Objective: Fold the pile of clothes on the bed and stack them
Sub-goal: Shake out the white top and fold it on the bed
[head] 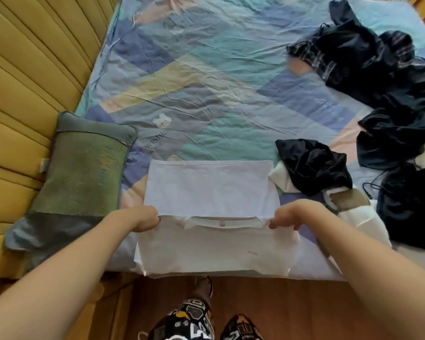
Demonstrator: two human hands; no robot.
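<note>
A white T-shirt (214,187) lies flat at the bed's near edge, its far half folded back over the near half, with the collar showing at the fold line. My left hand (146,218) pinches the folded edge at its left end. My right hand (284,218) pinches the same edge at its right end. A pile of dark clothes (383,77) is heaped on the right side of the bed. A crumpled black garment (314,165) rests on a white-and-tan piece (346,204) just right of the shirt.
The bed (206,82) has a pastel patchwork sheet. A green-grey pillow (76,177) leans at the left against the yellow padded headboard (30,69). Wooden floor and my patterned trouser legs (196,320) show below the bed edge.
</note>
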